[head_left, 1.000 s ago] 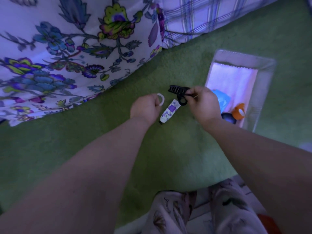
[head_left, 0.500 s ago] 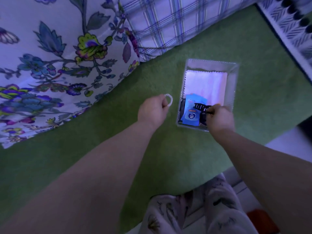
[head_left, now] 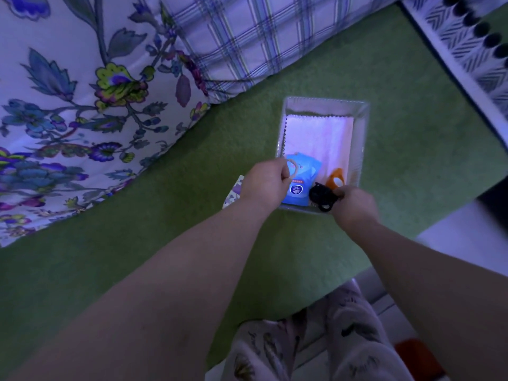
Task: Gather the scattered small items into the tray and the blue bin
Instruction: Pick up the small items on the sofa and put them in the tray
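A clear rectangular tray [head_left: 362, 138] lined with a pale cloth sits on the green bedspread. Inside it lie a blue packet [head_left: 301, 185] and an orange item [head_left: 336, 177]. My left hand [head_left: 265, 185] is over the tray's near left corner, pinching a small pale ring [head_left: 292, 166] above the blue packet. My right hand [head_left: 354, 204] is at the tray's near edge, fingers closed on a black hair claw clip [head_left: 322, 196] held just inside the tray. A small floral-printed tube [head_left: 233, 192] lies on the bedspread left of the tray, partly hidden by my left wrist.
A floral quilt [head_left: 68, 105] and a plaid pillow [head_left: 247, 37] lie at the back left. A patterned cushion [head_left: 467, 31] sits at the top right. The bed's edge runs along the lower right, with my patterned trouser knees [head_left: 316, 347] below it.
My left hand has carried the ring rightward to over the tray's near left corner. My right hand has stayed at the tray's near edge with the clip. The view has shifted slightly.
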